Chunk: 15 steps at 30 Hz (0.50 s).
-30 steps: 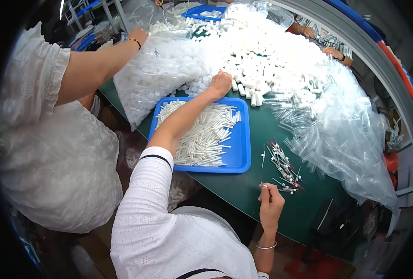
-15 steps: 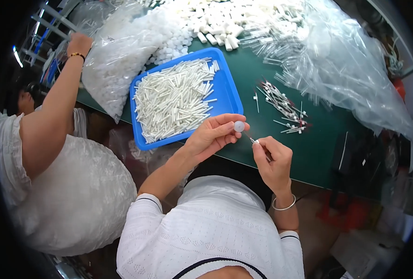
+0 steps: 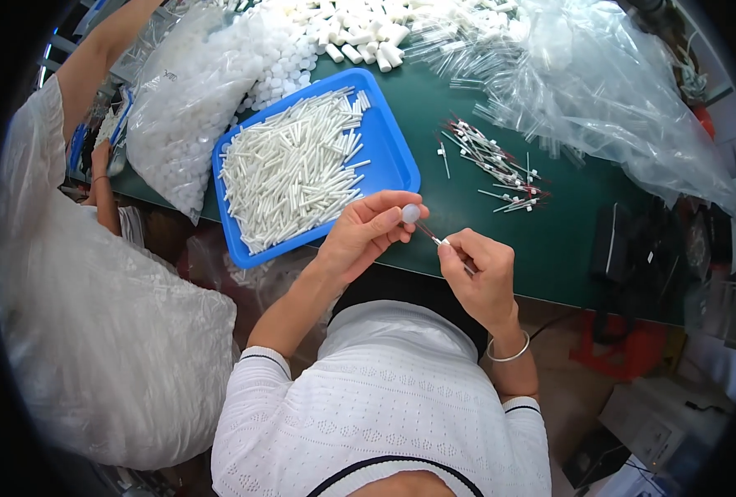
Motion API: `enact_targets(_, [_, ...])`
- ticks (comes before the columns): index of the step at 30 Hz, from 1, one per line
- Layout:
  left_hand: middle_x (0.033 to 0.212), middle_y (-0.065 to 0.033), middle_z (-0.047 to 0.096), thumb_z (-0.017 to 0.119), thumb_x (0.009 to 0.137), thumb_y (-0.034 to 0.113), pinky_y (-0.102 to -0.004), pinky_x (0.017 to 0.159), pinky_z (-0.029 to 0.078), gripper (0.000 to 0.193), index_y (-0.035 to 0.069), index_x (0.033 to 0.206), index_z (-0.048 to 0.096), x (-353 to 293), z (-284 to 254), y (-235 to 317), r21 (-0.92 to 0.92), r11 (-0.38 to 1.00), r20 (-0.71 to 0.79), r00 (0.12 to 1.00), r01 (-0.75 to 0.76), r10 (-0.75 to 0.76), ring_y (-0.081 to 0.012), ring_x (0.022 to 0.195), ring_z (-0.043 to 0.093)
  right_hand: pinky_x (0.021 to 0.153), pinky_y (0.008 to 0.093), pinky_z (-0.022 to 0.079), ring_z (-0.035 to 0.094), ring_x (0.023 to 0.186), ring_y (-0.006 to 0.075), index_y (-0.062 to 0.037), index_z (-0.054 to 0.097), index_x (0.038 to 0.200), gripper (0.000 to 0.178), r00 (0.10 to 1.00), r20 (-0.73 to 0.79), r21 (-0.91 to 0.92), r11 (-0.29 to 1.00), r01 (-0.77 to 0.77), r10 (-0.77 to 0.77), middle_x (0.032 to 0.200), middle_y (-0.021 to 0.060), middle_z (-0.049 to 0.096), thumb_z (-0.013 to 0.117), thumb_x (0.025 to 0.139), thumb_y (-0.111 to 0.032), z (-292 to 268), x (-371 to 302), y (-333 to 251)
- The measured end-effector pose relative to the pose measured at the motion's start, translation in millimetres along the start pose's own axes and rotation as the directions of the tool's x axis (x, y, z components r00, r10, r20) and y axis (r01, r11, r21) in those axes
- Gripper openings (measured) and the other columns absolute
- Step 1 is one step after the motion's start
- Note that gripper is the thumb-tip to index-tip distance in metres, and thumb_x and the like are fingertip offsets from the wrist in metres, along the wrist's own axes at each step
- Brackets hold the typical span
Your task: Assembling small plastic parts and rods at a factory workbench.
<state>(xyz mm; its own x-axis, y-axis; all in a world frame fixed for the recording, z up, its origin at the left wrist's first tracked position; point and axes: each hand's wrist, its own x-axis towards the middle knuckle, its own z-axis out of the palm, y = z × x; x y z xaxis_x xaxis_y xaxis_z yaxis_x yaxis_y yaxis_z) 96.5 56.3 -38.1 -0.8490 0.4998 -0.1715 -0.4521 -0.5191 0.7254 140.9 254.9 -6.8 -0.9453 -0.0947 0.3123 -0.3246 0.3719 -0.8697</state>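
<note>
My left hand (image 3: 366, 236) pinches a small round translucent white cap (image 3: 410, 214) between thumb and fingers, just beyond the table's near edge. Close on its right, my right hand (image 3: 482, 269) is closed on a thin wired part (image 3: 439, 241) with a white connector and fine red wire. The wire's end points up toward the cap; whether it enters the cap is too small to tell. Beyond my hands lies a loose pile of similar wired parts (image 3: 496, 161) with thin rods, white connectors and red wires.
A blue tray (image 3: 401, 157) of short white sticks (image 3: 289, 170) sits to the left on the green table (image 3: 451, 199). Behind are a bag of white caps (image 3: 190, 91), white cylinders (image 3: 355, 37), clear tubes (image 3: 455, 50) and a large plastic bag (image 3: 600, 91). At left, a co-worker's arm (image 3: 95, 58) reaches forward.
The view has shifted slightly, and the co-worker at left has leaned and reached farther forward. My hands keep nearly the same pose, with the cap and wired part still held.
</note>
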Motion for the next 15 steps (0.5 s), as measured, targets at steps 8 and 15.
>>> enact_targets(8, [0.112, -0.0129, 0.065, 0.058, 0.095, 0.011, -0.0232, 0.080, 0.052, 0.028, -0.001, 0.120, 0.060, 1, -5, -2, -0.093, 0.995, 0.083, 0.996, 0.032, -0.024, -0.0123, 0.090, 0.062, 0.042, 0.0279, 0.037, 0.050, 0.043, 0.0134, 0.0012, 0.059, 0.073, 0.013, 0.995, 0.045, 0.083, 0.992, -0.094, 0.090, 0.056, 0.0071, 0.058, 0.063, 0.083, -0.005, 0, 1, 12])
enact_targets(15, [0.111, -0.0126, 0.066, 0.062, 0.091, 0.008, -0.0256, 0.080, 0.051, 0.027, -0.001, 0.117, 0.062, 0, 3, -2, 0.192, 0.981, -0.017, 1.000, -0.016, 0.020, -0.0139, 0.095, 0.063, 0.043, 0.0285, 0.039, 0.052, 0.044, 0.0157, 0.0006, 0.059, 0.073, 0.012, 0.996, 0.065, 0.018, 0.998, -0.066, 0.065, 0.056, 0.0078, 0.057, 0.063, 0.083, -0.005, -3, 0, 10])
